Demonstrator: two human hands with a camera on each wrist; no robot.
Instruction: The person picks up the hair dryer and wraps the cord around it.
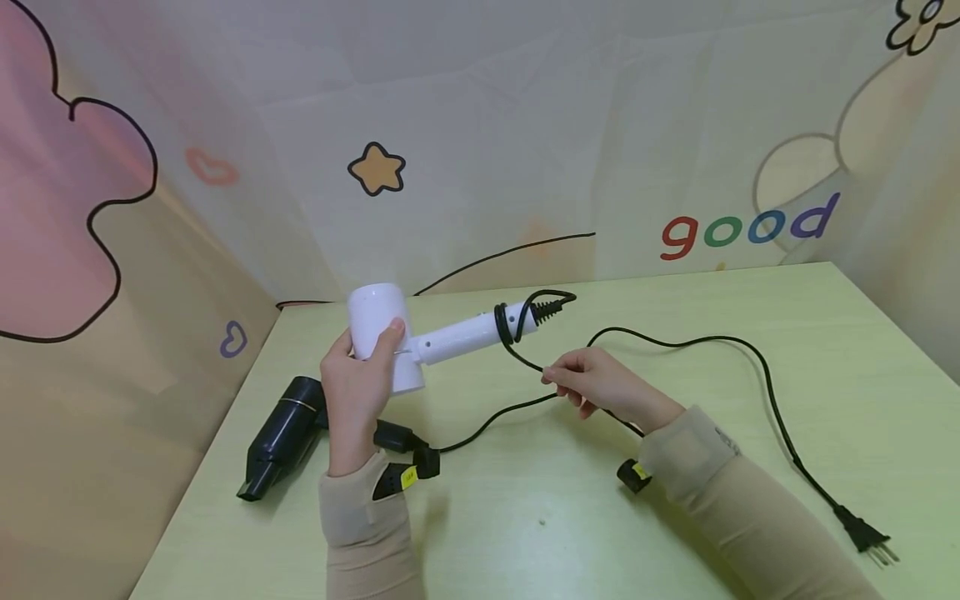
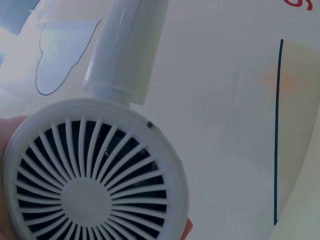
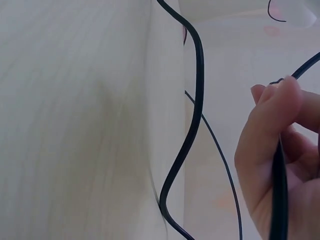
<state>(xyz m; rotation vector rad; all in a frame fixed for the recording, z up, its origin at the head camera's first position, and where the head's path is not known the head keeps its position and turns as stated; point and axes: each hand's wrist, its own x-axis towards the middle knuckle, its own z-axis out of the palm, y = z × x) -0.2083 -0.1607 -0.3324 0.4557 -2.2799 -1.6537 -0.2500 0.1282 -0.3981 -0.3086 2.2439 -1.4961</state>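
Observation:
My left hand (image 1: 358, 379) grips the barrel of a white hair dryer (image 1: 457, 336), thumb across its side, holding it above the table. The dryer's slatted round grille (image 2: 87, 200) faces the left wrist camera. Black cord (image 1: 517, 358) loops around the end of the dryer's handle. With thumb and fingertips, my right hand (image 1: 600, 382) pinches that cord below and right of the handle; in the right wrist view the cord (image 3: 280, 195) runs through the hand (image 3: 280, 150). A black hair dryer (image 1: 285, 433) lies on the table, partly hidden behind my left wrist.
The pale green table (image 1: 525, 542) has a printed curtain (image 1: 487, 125) behind it. A black cord (image 1: 720, 338) curves across the right side to a two-pronged plug (image 1: 866, 533). Another cord stretch (image 1: 495, 419) reaches from the black dryer toward my right hand.

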